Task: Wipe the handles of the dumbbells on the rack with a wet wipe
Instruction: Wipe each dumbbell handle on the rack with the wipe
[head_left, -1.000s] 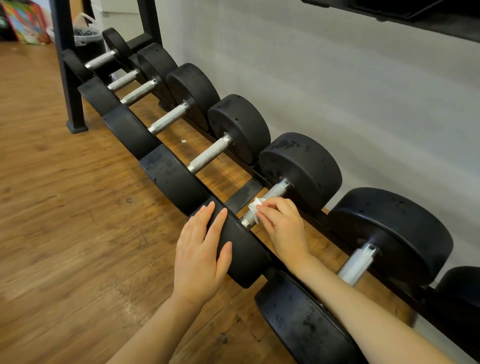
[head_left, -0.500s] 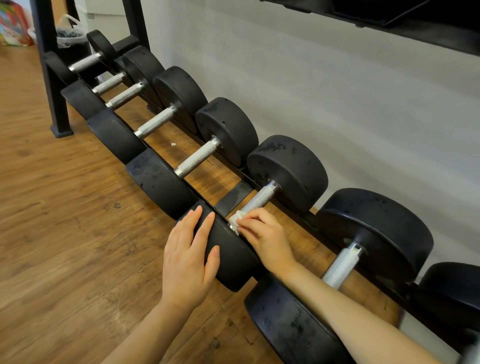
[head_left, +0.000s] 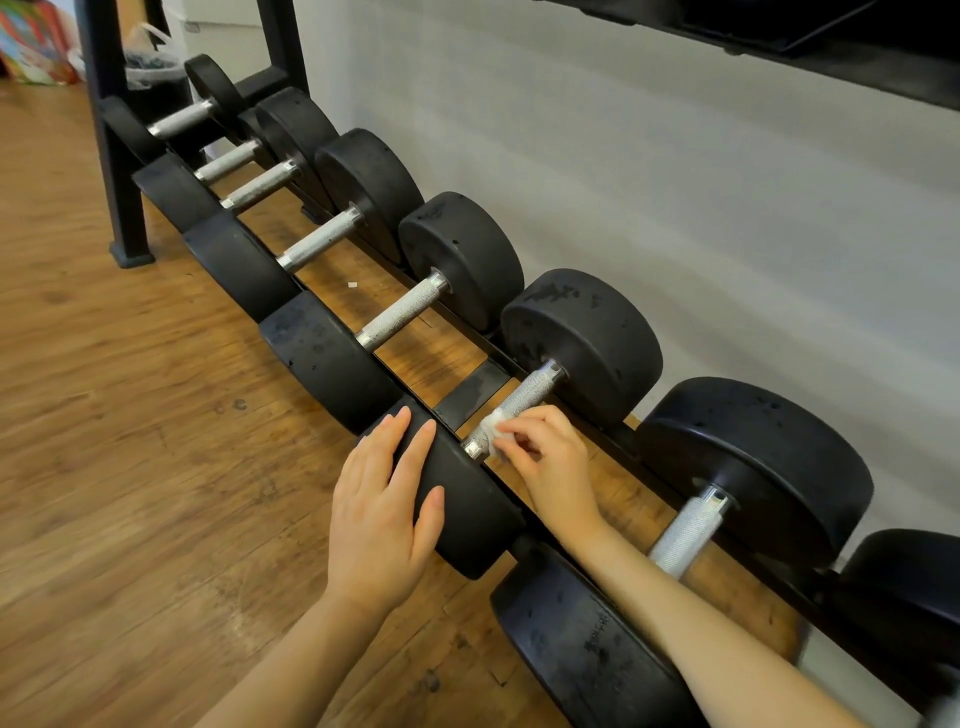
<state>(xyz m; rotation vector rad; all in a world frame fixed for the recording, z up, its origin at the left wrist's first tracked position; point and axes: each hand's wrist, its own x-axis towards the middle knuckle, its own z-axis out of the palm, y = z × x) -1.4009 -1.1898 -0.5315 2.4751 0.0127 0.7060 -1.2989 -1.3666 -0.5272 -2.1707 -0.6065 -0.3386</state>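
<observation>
wet wipe (head_left: 491, 432) half hidden under right hand (head_left: 550, 462)

Dumbbell handles (head_left: 530, 397) are knurled, rough silver metal; heads (head_left: 587, 332) matt black rubber, scuffed; floor (head_left: 104, 415) is satin wood plank; wipe (head_left: 488, 431) white cloth.

Dumbbells (head_left: 545, 384) side by side on rack (head_left: 475, 392), wall (head_left: 675, 182) behind, floor (head_left: 130, 441) in front

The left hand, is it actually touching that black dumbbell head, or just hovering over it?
Touching. The head view shows the left hand lying flat on the near dumbbell head, fingers straight across its curved rim and no gap visible beneath them.
</observation>
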